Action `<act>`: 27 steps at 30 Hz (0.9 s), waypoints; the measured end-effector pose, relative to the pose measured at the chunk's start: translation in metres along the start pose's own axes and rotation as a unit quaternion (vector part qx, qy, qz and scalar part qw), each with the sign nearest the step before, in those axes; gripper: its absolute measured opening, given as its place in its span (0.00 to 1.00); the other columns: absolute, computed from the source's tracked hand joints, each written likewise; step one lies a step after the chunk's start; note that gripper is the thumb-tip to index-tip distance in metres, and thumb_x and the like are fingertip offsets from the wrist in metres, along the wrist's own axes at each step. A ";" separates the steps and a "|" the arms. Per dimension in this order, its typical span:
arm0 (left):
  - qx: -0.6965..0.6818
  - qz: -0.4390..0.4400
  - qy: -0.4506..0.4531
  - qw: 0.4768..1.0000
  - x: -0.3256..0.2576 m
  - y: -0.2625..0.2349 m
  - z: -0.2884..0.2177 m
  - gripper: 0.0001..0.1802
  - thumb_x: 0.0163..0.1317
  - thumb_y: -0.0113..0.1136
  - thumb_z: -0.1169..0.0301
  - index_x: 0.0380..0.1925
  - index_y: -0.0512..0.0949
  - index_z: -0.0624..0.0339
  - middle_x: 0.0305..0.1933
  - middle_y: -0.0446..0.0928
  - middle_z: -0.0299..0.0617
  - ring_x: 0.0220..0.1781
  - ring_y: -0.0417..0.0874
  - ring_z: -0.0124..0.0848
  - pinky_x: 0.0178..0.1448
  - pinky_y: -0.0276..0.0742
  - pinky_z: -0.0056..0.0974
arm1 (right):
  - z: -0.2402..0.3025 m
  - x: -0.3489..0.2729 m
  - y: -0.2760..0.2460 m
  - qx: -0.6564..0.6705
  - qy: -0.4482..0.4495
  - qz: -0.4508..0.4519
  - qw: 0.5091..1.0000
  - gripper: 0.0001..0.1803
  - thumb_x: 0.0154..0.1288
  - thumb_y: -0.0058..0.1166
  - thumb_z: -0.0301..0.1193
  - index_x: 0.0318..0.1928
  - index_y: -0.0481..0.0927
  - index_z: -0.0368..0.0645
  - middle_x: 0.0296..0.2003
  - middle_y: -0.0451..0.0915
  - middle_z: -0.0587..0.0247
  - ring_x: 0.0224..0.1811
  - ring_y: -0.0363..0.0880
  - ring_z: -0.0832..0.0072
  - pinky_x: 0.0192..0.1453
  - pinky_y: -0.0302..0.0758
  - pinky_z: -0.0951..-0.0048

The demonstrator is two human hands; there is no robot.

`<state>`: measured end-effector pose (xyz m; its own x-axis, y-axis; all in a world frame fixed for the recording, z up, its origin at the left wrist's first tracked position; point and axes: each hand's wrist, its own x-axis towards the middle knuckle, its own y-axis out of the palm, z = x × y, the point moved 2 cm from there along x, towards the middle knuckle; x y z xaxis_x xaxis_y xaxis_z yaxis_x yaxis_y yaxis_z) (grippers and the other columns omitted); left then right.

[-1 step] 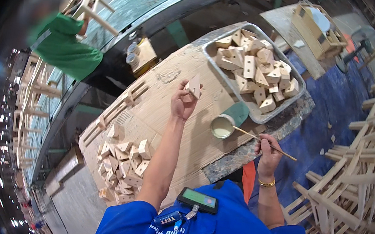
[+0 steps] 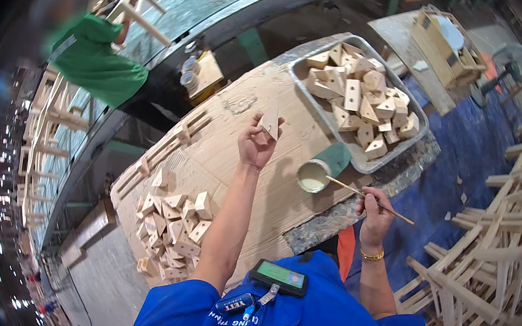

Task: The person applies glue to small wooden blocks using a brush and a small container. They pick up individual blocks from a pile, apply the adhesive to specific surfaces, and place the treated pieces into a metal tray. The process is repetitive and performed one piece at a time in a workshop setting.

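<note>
Over the cardboard-covered table, my left hand (image 2: 257, 144) is closed around a pale wooden corner block (image 2: 270, 125), its pointed end facing away from me. My right hand (image 2: 373, 217) pinches a thin wooden stick (image 2: 399, 215). The stick's far tip reaches the rim of a round cup (image 2: 313, 176) of cream-coloured liquid; whether bristles are on it I cannot tell. Left of my left forearm lies a loose pile of similar drilled blocks (image 2: 176, 231). Beyond the cup, a metal tray (image 2: 353, 164) holds many more of them.
A green flat piece (image 2: 334, 158) lies between cup and tray. Slotted wooden strips (image 2: 165, 148) line the table's left edge. Wooden frames (image 2: 489, 269) are heaped at the right. A person in a green shirt (image 2: 99, 71) handles a wooden frame at the far left bench.
The whole view has shifted slightly. Both hands keep their holds on the block and the stick, with hardly any movement.
</note>
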<state>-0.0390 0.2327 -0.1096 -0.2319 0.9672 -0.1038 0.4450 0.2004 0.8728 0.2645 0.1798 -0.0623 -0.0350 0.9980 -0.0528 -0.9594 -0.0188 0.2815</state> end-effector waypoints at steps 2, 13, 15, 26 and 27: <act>-0.028 -0.006 0.015 0.999 -0.014 0.003 -0.012 0.18 0.55 0.52 0.68 0.47 0.67 0.56 0.54 0.69 0.53 0.54 0.72 0.48 0.53 0.72 0.44 | 0.001 -0.001 0.009 -0.005 -0.001 0.025 1.000 0.08 0.64 0.47 0.26 0.38 0.77 0.34 0.26 0.73 0.68 0.24 0.71 0.86 0.24 0.67 0.85; -0.115 -0.207 0.173 0.956 -0.060 -0.044 -0.066 0.12 0.54 0.52 0.80 0.37 0.67 0.52 0.41 0.74 0.42 0.43 0.77 0.39 0.46 0.77 0.37 | 0.008 -0.023 0.058 -0.032 -0.024 0.135 0.990 0.09 0.67 0.44 0.26 0.39 0.76 0.33 0.24 0.72 0.66 0.22 0.69 0.83 0.24 0.65 0.82; -0.087 -0.271 0.205 0.936 -0.072 -0.045 -0.066 0.12 0.55 0.53 0.79 0.38 0.67 0.53 0.39 0.72 0.42 0.40 0.77 0.40 0.47 0.77 0.45 | 0.007 -0.025 0.063 -0.043 -0.028 0.148 0.988 0.09 0.67 0.44 0.26 0.39 0.76 0.33 0.24 0.72 0.66 0.22 0.68 0.83 0.24 0.65 0.82; -0.072 -0.257 0.190 0.945 -0.076 -0.060 -0.064 0.10 0.57 0.56 0.75 0.39 0.71 0.63 0.38 0.74 0.42 0.41 0.78 0.38 0.50 0.76 0.43 | 0.005 -0.027 0.067 -0.051 -0.037 0.172 0.983 0.09 0.67 0.43 0.26 0.40 0.75 0.34 0.23 0.71 0.67 0.22 0.68 0.83 0.24 0.64 0.82; -0.068 -0.253 0.192 0.946 -0.075 -0.061 -0.062 0.09 0.57 0.56 0.75 0.38 0.71 0.62 0.37 0.74 0.41 0.40 0.78 0.36 0.48 0.76 0.41 | 0.005 -0.027 0.067 -0.053 -0.032 0.171 0.983 0.09 0.67 0.43 0.26 0.40 0.75 0.34 0.23 0.71 0.67 0.22 0.67 0.83 0.24 0.64 0.82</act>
<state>-0.1026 0.1384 -0.1254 -0.6944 0.6195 -0.3662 0.0835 0.5748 0.8140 0.2027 0.1519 -0.0368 -0.3464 0.9338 0.0894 -0.9183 -0.3570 0.1713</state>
